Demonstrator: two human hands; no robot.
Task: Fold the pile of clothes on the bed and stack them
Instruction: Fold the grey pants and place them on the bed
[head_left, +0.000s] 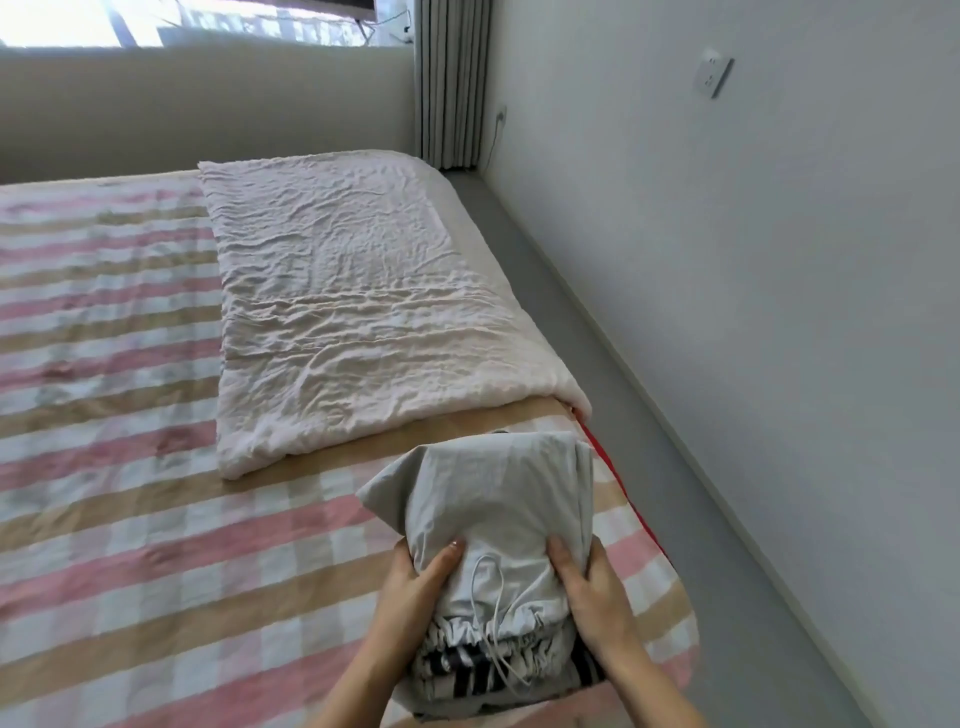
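Item: grey drawstring bag (498, 499), cloth, full and bulging, at the near right corner of the bed (130, 467), just short of the folded white quilt (353, 291). Contents: clothes, of which only a black-and-white striped garment (457, 670) shows through the gathered mouth; the rest is hidden. The white drawstring cord (496, 613) lies loose in a loop over the top of the bag. Orientation: the long axis runs away from the person, with the mouth toward the person and the closed end toward the quilt. Hold: left hand (415, 587) on the bag's left flank and right hand (587, 587) on its right flank, each with the thumb on top and the fingers curled round the cloth. Bedding: pink, beige and white checked sheet. Surroundings: grey floor (649, 389), white wall (779, 260) with a socket (712, 73), grey curtain (452, 78).
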